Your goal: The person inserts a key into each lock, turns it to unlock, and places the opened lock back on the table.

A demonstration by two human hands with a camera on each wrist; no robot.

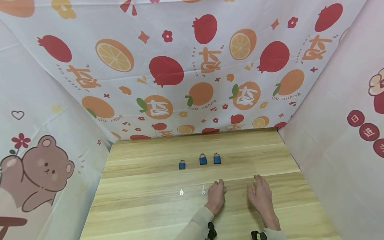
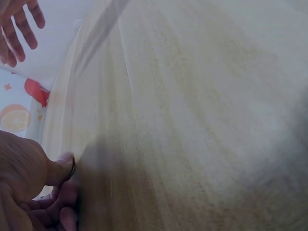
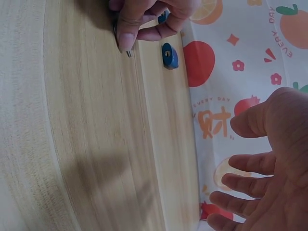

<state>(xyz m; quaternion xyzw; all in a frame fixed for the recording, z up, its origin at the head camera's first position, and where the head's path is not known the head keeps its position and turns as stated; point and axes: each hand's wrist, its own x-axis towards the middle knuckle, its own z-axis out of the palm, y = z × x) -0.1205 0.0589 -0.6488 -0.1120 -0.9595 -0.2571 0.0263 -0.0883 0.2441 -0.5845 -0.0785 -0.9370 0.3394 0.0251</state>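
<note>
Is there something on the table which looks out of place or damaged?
The leftmost padlock looks smaller and sits a little nearer the camera than the other two padlocks, breaking their row. No damage shows.

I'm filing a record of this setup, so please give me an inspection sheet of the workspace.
Surface: wood-grain tabletop, lengthwise seams visible.
Padlocks: three blue padlocks in a rough row, shackles toward the back sheet.
Keys: two loose keys, nearer the person than the padlocks.
Left hand: pinches a small metal piece, probably a key.
Right hand: raised above the tabletop, holding nothing.
Clutter: nothing seen.
Cables: nothing seen.
Surroundings: fruit-printed back sheet; pale printed side sheets.
</note>
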